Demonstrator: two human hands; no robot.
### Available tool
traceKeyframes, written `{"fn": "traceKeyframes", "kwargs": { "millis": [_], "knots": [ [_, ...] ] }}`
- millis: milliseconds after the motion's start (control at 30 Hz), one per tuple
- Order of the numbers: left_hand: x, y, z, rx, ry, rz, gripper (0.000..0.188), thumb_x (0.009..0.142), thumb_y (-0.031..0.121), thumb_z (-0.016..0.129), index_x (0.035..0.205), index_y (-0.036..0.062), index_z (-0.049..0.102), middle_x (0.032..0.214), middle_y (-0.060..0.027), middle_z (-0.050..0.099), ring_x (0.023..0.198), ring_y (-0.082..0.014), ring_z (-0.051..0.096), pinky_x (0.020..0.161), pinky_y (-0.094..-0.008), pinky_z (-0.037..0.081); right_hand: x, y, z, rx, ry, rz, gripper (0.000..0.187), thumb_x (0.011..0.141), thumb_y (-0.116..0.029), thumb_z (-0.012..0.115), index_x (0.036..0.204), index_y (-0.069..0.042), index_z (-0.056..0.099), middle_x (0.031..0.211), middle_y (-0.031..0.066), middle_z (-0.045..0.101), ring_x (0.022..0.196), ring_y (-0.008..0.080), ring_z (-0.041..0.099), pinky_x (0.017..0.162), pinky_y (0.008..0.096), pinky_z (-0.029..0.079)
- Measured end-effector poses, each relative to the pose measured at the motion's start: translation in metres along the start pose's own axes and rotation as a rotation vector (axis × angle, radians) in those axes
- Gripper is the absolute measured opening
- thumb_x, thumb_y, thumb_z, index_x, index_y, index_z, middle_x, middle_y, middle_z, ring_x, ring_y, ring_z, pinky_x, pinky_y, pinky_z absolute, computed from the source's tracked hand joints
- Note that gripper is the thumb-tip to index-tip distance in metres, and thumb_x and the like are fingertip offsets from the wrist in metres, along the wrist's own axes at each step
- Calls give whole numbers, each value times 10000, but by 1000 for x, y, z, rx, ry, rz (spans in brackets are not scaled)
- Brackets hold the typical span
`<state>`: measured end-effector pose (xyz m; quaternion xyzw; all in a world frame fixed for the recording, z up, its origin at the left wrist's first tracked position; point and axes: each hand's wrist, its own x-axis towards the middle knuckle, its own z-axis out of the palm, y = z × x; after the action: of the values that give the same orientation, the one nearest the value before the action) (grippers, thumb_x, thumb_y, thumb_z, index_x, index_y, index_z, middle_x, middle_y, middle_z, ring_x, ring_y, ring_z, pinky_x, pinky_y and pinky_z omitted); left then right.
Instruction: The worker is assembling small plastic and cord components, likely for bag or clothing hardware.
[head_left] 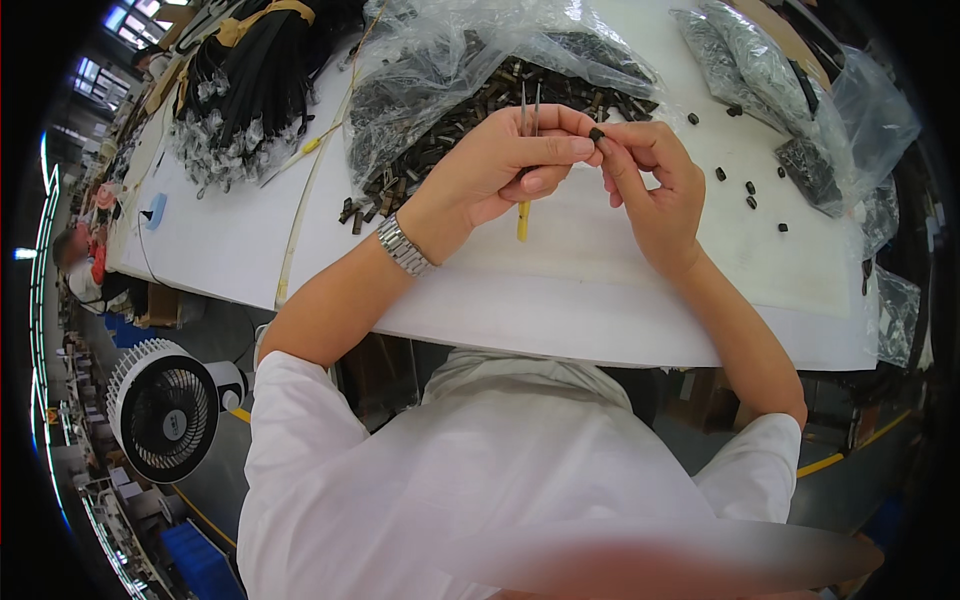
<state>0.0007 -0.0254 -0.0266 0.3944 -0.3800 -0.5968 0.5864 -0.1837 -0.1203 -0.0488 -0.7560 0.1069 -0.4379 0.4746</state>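
While both hands are raised over the near half of the white table (600, 285), a small black piece (596, 134) is held at the meeting point of the fingertips, ahead of the body and clear of the tabletop. By the right hand (658, 195) the piece is pinched between thumb and forefinger, with the other fingers loosely curled. By the left hand (487, 163) a pair of tweezers (522, 222) is gripped within folded fingers; its thumb and forefinger are brought together just beside the piece, though whether contact is made cannot be told.

Relation noted: the piece is placed to the right of the left fingertips and to the left of the right palm, so neither hand is clearly nearer. The tweezers are aligned roughly away from the body, prongs pointed to the far side, yellow end toward the near edge; the prongs are therefore not directed at the piece. Its long axis cannot be resolved at this size.

A heap of small dark pieces (425, 158) is spread beyond the left hand, partly covered by a clear plastic bag (395, 85). Loose black pieces (751, 187) are scattered right of the right hand.
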Motion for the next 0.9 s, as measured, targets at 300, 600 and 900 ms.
{"fn": "traceKeyframes", "kwargs": {
  "millis": [300,600,900],
  "knots": [
    [-13,17,21,702,253,225,160,908,70,769,1028,7,684,770,-12,712,524,3,475,437,-188,315,9,-14,-6,387,-82,279,156,1014,-91,683,1119,22,707,925,77,723,774,142,705,678,272,573],
    [-14,15,20,896,250,305,111,903,76,792,929,9,708,669,29,648,536,1,478,449,-201,321,8,-8,-13,375,-111,336,152,1006,-105,701,1077,29,706,895,79,730,779,139,713,679,265,575],
    [-14,14,13,951,245,330,101,890,57,800,901,11,711,695,16,672,559,5,481,472,-193,323,3,-14,-9,142,-137,289,185,999,-70,695,1131,55,723,976,127,777,874,163,752,827,293,618]
  ]
}}
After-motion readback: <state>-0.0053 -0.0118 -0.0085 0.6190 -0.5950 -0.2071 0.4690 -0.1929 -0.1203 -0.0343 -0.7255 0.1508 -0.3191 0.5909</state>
